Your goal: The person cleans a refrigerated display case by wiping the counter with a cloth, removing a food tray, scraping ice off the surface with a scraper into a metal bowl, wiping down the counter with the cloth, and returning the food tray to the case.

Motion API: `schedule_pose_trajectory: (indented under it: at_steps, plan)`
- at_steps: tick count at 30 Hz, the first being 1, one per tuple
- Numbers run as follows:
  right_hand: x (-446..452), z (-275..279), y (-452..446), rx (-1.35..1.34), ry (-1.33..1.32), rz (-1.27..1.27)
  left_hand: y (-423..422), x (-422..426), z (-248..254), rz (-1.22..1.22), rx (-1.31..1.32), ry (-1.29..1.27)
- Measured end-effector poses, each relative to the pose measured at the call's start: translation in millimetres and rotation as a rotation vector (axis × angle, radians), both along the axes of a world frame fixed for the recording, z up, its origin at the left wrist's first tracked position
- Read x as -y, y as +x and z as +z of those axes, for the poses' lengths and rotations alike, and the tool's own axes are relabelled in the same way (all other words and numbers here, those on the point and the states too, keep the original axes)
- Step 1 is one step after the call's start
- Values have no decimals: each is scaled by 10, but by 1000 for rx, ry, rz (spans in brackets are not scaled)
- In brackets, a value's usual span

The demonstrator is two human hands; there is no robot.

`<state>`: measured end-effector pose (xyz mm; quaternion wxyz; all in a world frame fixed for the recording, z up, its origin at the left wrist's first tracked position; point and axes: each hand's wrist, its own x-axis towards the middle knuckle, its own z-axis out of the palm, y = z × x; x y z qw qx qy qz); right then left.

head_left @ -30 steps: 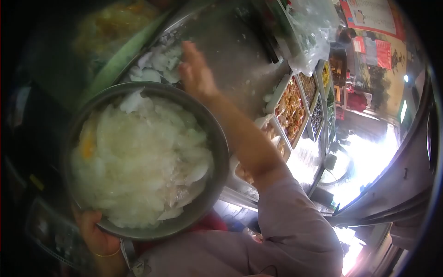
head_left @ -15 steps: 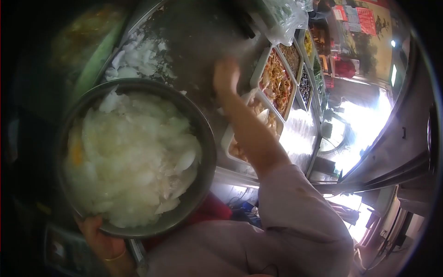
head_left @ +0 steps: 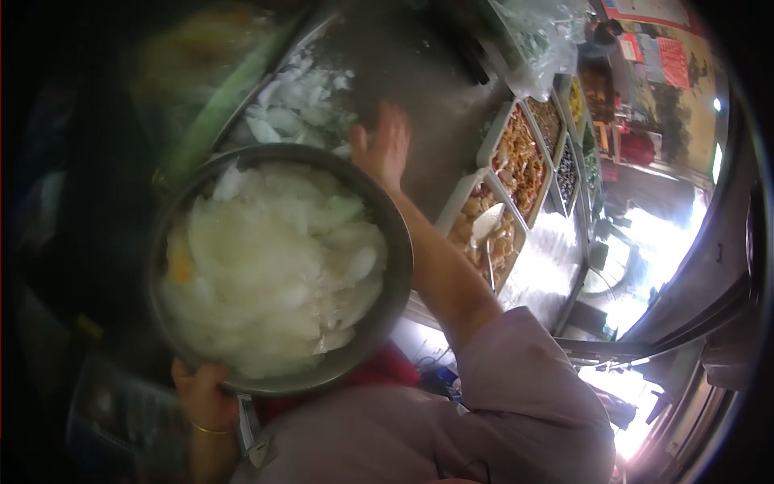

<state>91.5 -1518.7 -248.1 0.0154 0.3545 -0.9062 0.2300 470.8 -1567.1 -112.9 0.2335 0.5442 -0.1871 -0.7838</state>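
A large metal bowl [head_left: 401, 278] is full of pale, translucent sliced pieces [head_left: 274, 258], with an orange patch near its left side. My left hand [head_left: 207, 397], with a thin bracelet at the wrist, grips the bowl's lower left rim. Beyond the bowl, my right hand [head_left: 383, 149] is over the dark metal work surface [head_left: 427, 121], its fingers stretched out and the thumb apart, holding nothing. Just left of it, more white pieces [head_left: 298, 109] lie scattered on that surface.
To the right stand trays with reddish mixed food [head_left: 518, 161], brownish pieces with a spoon [head_left: 484, 226], dark beans [head_left: 568, 173] and yellow bits [head_left: 576, 101]. A clear plastic bag [head_left: 544, 40] is behind them. A green edge [head_left: 230, 105] runs along the upper left.
My right hand went right across the surface, then came back left, its fingers now spread. The bowl and my left hand appear farther right in the view, which has also shifted.
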Motion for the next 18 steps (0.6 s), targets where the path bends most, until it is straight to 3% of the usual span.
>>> schedule_pose_trajectory:
  at_steps: [3,6,10,11,13,14,18]
  plan:
    - [651,114,-18,65,-111,192,209,-108,26,-9,11,2]
    - [1108,83,13,176,-37,483,527,-255,120,97,123,42]
    - [893,306,-88,643,-272,452,725,-391,188,222,236,52]
    - [867,414,-217,694,-357,297,835,-431,153,240,212,28]
    - [765,590,-779,231,-280,246,909,-443,146,277,213,-12]
    - [703,602,-1272,-281,-115,331,936,-442,157,297,219,-33]
    - [580,469,-2663,-98,455,-225,941,-458,159,281,222,-75]
